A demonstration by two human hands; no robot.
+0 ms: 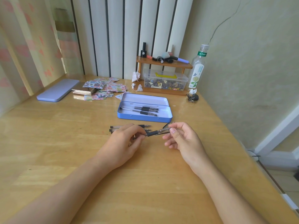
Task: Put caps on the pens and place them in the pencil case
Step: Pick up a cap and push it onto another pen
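A clear pen with a black grip (157, 132) is held level between both hands above the wooden table. My right hand (181, 139) pinches its barrel end. My left hand (124, 143) closes its fingertips around the grip end, where the tip is hidden; I cannot tell whether a cap is in those fingers. Behind my left hand lie several loose uncapped pens (129, 126). A black cap (165, 125) lies just behind the held pen. The open blue pencil case (144, 118) stands further back with three pens (145, 110) inside.
The case's lid (57, 90) lies at the back left, next to a pile of patterned stickers (103, 88). A wooden shelf with cosmetics (163, 62), a clear box (165, 81), a bottle (197, 68) and keys (193, 97) fill the back right. The table's right edge runs along the wall.
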